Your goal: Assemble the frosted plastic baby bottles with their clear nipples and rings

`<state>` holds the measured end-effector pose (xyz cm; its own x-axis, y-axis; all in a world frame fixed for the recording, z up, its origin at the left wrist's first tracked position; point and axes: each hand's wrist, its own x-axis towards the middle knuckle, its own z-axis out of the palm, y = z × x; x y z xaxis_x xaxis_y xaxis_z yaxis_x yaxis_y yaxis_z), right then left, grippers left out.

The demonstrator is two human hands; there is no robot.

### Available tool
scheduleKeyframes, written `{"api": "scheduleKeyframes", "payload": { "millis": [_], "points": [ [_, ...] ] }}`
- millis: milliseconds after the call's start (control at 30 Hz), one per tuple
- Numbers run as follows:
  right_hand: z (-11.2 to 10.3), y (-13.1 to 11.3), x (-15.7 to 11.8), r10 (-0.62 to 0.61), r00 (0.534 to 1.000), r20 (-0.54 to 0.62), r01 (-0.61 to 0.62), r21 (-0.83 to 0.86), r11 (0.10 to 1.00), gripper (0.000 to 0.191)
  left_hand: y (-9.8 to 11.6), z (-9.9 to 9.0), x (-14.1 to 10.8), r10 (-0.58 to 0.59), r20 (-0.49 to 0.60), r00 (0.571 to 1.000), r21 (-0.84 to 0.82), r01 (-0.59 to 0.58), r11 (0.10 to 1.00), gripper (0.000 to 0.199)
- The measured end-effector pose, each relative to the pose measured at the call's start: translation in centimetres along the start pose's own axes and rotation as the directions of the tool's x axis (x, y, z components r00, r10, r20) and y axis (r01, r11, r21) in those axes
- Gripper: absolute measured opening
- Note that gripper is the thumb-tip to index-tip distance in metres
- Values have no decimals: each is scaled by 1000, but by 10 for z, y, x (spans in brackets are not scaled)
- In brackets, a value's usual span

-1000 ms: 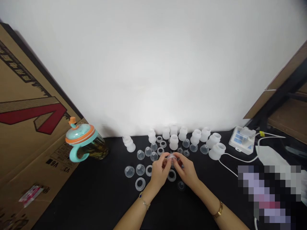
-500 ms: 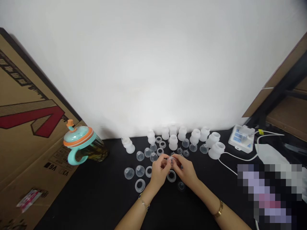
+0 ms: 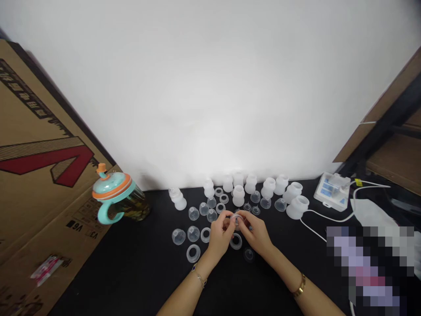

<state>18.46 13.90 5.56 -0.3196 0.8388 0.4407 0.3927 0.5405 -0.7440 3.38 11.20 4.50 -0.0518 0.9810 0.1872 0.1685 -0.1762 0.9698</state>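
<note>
My left hand (image 3: 221,233) and my right hand (image 3: 255,232) meet at the middle of the black table, fingers closed around a small clear part (image 3: 236,219). The fingers hide most of it. Just below them lies a translucent ring (image 3: 236,241), and a clear disc (image 3: 249,254) is near my right wrist. Several clear domed caps (image 3: 193,234) and rings (image 3: 193,253) lie left of my left hand. Behind my hands several white bottles (image 3: 238,196) stand in a loose row, with small clear nipple-shaped pieces (image 3: 255,210) in front of them.
A teal and orange lidded jug (image 3: 121,197) stands at the left beside a cardboard box (image 3: 42,175). One white bottle with a top (image 3: 178,199) leans apart from the row. At the right are a power strip (image 3: 331,192), white cables (image 3: 342,219) and a blurred patch.
The view has shifted slightly, so the jug and table items appear a little further right. Both hands keep hold of the small clear part, with almost no change in their pose.
</note>
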Motion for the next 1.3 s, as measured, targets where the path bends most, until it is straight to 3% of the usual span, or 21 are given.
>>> {"api": "scheduleKeyframes", "payload": {
  "millis": [1300],
  "points": [
    [2,5,-4,-63,998,26,64,-76,995,24,3,-8,2,-56,62,996,38,54,998,17]
  ]
}}
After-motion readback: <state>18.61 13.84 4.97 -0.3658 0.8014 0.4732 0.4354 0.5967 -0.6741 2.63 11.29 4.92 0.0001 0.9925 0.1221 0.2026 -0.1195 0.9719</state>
